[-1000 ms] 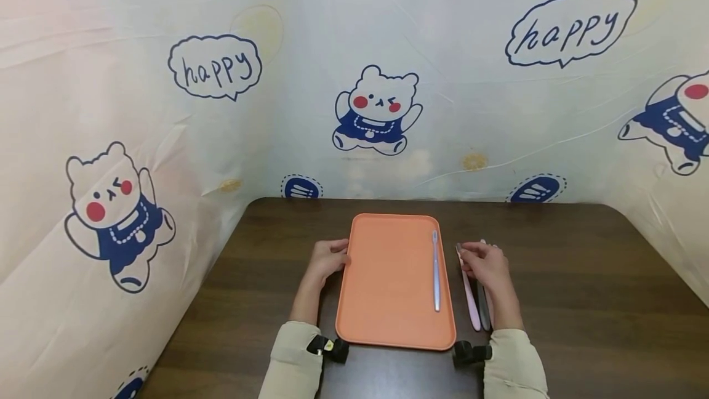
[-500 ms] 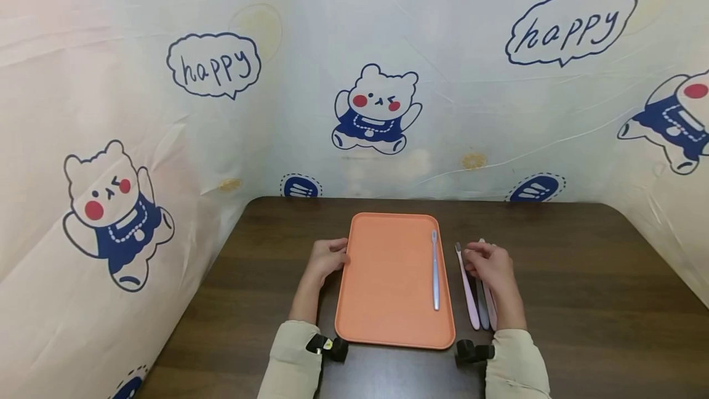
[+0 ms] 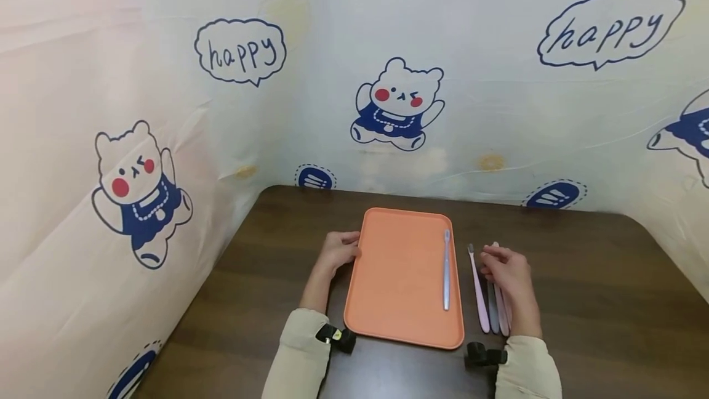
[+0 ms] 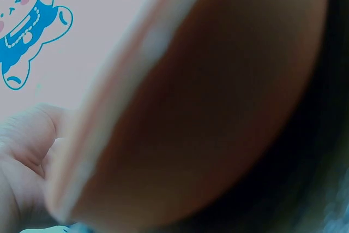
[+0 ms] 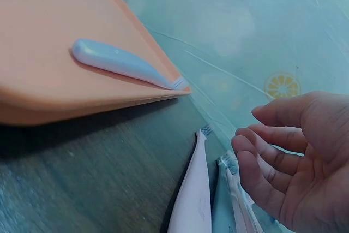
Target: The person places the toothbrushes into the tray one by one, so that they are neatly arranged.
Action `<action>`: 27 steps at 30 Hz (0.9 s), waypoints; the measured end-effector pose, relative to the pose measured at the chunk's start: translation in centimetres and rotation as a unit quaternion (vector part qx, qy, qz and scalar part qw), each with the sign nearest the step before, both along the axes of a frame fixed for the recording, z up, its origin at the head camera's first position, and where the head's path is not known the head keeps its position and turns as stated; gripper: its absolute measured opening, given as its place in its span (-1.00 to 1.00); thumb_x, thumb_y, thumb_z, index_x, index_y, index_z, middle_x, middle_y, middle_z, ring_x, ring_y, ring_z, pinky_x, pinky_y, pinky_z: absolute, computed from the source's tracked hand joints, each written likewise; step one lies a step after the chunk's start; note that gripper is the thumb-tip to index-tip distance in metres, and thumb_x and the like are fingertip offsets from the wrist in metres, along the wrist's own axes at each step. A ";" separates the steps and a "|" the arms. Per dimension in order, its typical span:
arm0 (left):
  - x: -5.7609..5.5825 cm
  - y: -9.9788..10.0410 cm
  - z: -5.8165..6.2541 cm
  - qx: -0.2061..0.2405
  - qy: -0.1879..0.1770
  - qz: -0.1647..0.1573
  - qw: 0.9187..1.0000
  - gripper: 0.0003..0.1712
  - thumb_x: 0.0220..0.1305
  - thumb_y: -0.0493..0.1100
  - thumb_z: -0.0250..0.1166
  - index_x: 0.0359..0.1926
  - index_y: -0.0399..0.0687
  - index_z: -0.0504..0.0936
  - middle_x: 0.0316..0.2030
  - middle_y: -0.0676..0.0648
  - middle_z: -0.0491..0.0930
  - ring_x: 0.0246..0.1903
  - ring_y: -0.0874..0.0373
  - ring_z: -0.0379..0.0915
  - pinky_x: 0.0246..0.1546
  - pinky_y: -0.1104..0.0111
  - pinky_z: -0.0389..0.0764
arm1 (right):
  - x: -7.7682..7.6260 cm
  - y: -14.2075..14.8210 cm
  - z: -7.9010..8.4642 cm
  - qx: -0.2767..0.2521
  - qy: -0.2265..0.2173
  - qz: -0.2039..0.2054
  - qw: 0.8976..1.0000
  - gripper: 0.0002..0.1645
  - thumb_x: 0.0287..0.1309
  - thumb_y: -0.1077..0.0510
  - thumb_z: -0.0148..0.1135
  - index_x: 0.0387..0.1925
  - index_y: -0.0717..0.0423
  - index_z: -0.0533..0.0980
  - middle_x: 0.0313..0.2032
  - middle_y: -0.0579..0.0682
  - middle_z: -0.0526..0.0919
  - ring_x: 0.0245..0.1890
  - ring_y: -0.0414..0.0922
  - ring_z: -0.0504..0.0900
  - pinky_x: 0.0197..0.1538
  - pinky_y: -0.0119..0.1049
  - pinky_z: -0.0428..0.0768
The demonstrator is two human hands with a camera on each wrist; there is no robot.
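An orange tray (image 3: 400,288) lies on the table, and my left hand (image 3: 335,252) grips its left rim between fingers and thumb. In the left wrist view the tray's blurred side (image 4: 218,96) covers much of that hand (image 4: 24,162). A pale blue toothbrush (image 3: 446,282) rests along the tray's right side. Right of the tray lie a pink toothbrush (image 3: 479,300), a grey toothbrush (image 3: 493,313) and another pinkish toothbrush (image 3: 502,316). My right hand (image 3: 509,273) hovers over the upper ends of the latter two, fingers loosely bent and holding nothing, as the right wrist view confirms.
The dark wooden table (image 3: 598,288) extends to both sides of the tray. A pale printed curtain (image 3: 476,109) with bears and lettering encloses its back and sides. A black wrist camera (image 3: 484,354) sits at the right sleeve, another at the left.
My right hand has left the head of the nearest pink toothbrush and shifted right, over the other toothbrushes. The left hand stays at the tray's rim. The head view has turned slightly.
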State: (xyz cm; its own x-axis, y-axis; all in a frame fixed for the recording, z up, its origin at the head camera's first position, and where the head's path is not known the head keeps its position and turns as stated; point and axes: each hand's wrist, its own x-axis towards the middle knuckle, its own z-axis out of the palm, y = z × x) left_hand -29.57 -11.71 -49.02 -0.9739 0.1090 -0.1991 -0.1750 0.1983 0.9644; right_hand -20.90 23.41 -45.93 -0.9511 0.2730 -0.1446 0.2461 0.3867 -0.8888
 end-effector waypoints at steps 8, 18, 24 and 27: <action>-0.1 0.6 0.2 -0.007 -0.001 -0.009 1.000 -0.35 0.13 -0.47 0.26 0.31 -0.32 0.53 0.26 -0.34 0.58 0.25 -0.13 0.56 -0.02 0.16 0.73 | 0.4 0.7 -0.1 -0.005 -0.011 -0.012 1.000 -0.44 0.42 0.13 0.16 0.29 0.43 0.43 -0.35 -0.06 0.75 -0.49 -0.42 0.61 -0.36 -0.50 0.63; 0.1 -0.1 0.3 -0.003 -0.002 0.005 1.000 -0.36 0.13 -0.48 0.25 0.30 -0.33 0.54 0.24 -0.33 0.59 0.25 -0.12 0.56 -0.03 0.19 0.73 | 0.3 0.9 0.1 0.000 -0.007 -0.021 1.000 -0.44 0.42 0.14 0.14 0.29 0.44 0.43 -0.22 0.04 0.76 -0.49 -0.43 0.62 -0.34 -0.50 0.65; 0.1 0.0 0.5 0.002 -0.004 0.005 1.000 -0.35 0.13 -0.50 0.24 0.31 -0.35 0.52 0.27 -0.34 0.57 0.30 -0.11 0.51 -0.02 0.20 0.72 | 0.8 1.8 0.3 0.002 -0.017 -0.046 0.999 -0.43 0.45 0.10 0.11 0.33 0.38 0.42 -0.05 0.19 0.71 -0.44 -0.42 0.63 -0.30 -0.49 0.67; 0.1 0.1 0.6 0.005 -0.004 0.003 1.000 -0.35 0.12 -0.50 0.24 0.31 -0.36 0.52 0.27 -0.35 0.56 0.29 -0.12 0.52 -0.03 0.18 0.73 | 1.1 2.3 0.3 0.005 -0.020 -0.061 0.998 -0.44 0.45 0.10 0.11 0.33 0.37 0.43 0.00 0.26 0.69 -0.45 -0.40 0.65 -0.31 -0.47 0.68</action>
